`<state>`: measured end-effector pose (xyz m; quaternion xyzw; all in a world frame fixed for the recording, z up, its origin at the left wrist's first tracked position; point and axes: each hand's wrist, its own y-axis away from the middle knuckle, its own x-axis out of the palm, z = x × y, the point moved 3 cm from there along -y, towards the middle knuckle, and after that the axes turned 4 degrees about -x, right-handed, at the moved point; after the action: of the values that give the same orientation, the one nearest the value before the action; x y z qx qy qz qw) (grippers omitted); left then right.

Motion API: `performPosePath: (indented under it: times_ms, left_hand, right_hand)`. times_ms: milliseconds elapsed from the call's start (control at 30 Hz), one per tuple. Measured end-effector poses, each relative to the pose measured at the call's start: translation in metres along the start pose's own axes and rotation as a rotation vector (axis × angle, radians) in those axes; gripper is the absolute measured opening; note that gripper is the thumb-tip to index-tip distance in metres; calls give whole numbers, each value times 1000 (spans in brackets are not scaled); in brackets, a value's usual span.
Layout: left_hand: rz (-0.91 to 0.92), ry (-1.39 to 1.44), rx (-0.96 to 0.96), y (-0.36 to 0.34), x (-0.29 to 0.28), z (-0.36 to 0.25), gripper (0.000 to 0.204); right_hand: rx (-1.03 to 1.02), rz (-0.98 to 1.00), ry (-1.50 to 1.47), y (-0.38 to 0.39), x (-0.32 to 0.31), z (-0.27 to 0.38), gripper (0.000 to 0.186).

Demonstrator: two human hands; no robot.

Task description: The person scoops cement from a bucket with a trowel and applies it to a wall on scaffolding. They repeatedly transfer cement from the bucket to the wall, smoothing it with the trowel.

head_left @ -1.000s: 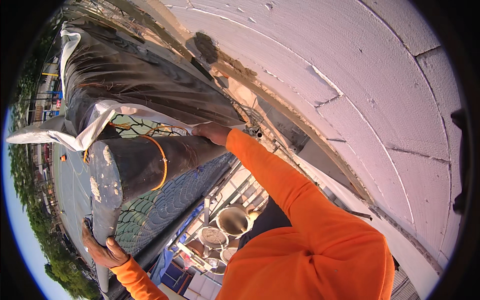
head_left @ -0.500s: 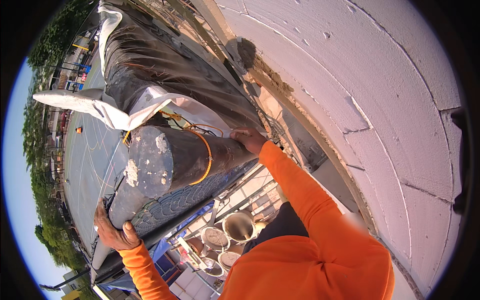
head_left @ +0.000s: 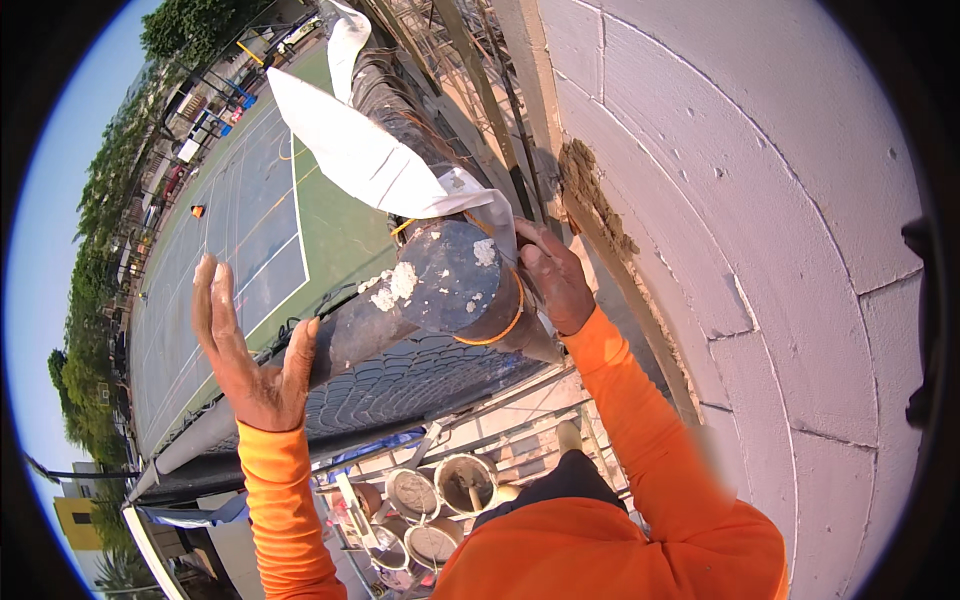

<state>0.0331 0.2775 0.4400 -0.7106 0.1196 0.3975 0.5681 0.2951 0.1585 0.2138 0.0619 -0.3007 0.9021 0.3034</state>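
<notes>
A dark steel pipe end (head_left: 440,275), spotted with white flakes, sits at the centre, with orange rope (head_left: 490,335) looped round it. Crumpled white sheeting (head_left: 350,160) lies over and behind it. My left hand (head_left: 255,360) is raised beside the lower fence rail (head_left: 345,335), fingers apart and stretched upward, holding nothing. My right hand (head_left: 555,280) is at the far side of the pipe end, its bent fingers closed on the edge of the white sheeting against the pipe; the fingertips are partly hidden. Black chain-link mesh (head_left: 420,385) runs below the rail.
A pale block wall (head_left: 780,250) curves along my right, with rough mortar (head_left: 590,190) at its left edge. Below me, several mortar buckets (head_left: 466,483) stand on scaffold planks. A sports court (head_left: 240,230) lies beyond the fence at left, with trees behind it.
My left hand has released the rail and opened. My right hand has moved nearer the pipe's end. The view has swung, showing more court, and the dark draped sheet looks much narrower.
</notes>
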Motion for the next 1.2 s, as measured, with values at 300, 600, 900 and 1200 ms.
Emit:
performPosePath:
  times_ms: [300, 600, 900, 1200]
  left_hand:
    - [343, -326, 586, -108, 36, -61, 15]
    - [329, -396, 273, -59, 40, -41, 14]
    - [565, -472, 211, -83, 52, -14, 32]
    - [952, 284, -159, -50, 77, 32, 68]
  right_hand:
    - [38, 20, 121, 2, 11, 17, 45]
    - [131, 31, 201, 45, -4, -22, 42]
    - [156, -43, 142, 57, 8, -23, 43]
    - [315, -103, -60, 68, 3, -22, 47]
